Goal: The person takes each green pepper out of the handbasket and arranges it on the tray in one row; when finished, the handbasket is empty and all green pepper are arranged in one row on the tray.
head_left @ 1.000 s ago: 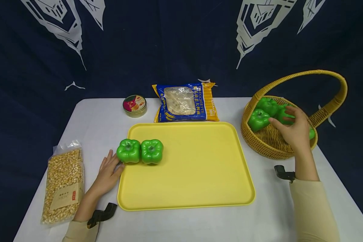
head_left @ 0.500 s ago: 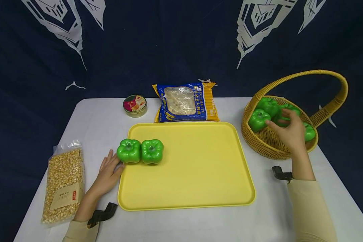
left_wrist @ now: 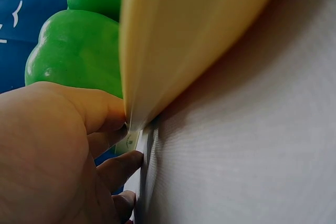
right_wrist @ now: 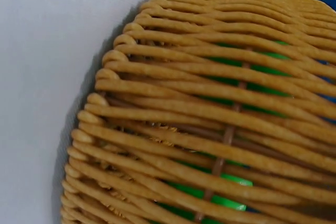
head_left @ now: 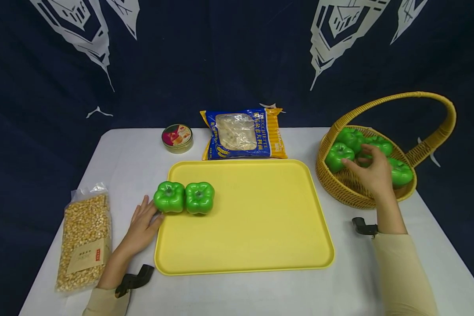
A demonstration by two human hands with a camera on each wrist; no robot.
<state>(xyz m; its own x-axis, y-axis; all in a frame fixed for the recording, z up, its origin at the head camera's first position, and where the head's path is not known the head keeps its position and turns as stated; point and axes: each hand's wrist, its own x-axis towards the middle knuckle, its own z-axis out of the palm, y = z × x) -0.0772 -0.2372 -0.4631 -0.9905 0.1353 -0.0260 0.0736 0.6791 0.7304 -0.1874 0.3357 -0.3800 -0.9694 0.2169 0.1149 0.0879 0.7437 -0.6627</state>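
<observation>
Your right hand point(head_left: 373, 172) reaches into the wicker basket point(head_left: 341, 186), fingers loosely curled over the green peppers point(head_left: 339, 155) inside. Whether it grips one, you cannot tell: the back of the hand hides the fingertips. The right wrist view shows only woven basket wall point(right_wrist: 210, 124) with green showing through the gaps.

Your left hand point(head_left: 142, 226) lies flat and relaxed on the table, fingers straight, tips against the left rim of the yellow tray point(head_left: 253, 245). The left wrist view shows the fingers point(left_wrist: 94, 114) tucked under that rim, holding nothing.

Taking the tray as landmark:
- Two green peppers point(head_left: 169, 197) stand on it at its left edge, side by side and touching, stems up, just beyond your left fingers.
- The basket stands to its right, apart from it, its arched handle point(head_left: 418, 98) rising over the peppers.
- Blue and yellow pasta bag point(head_left: 242, 134) lies just behind its far edge.
- Small round tin point(head_left: 177, 138) sits behind its far left corner.
- Clear bag of corn kernels point(head_left: 84, 241) lies well to its left, near the table edge.

Surface: white tabletop point(head_left: 114, 162), finely textured cloth up close. Behind it hangs a dark blue curtain point(head_left: 205, 57) with white printed shapes.

Peppers are glossy, lobed, plastic-looking. Tray is smooth, matte, with rounded corners.
</observation>
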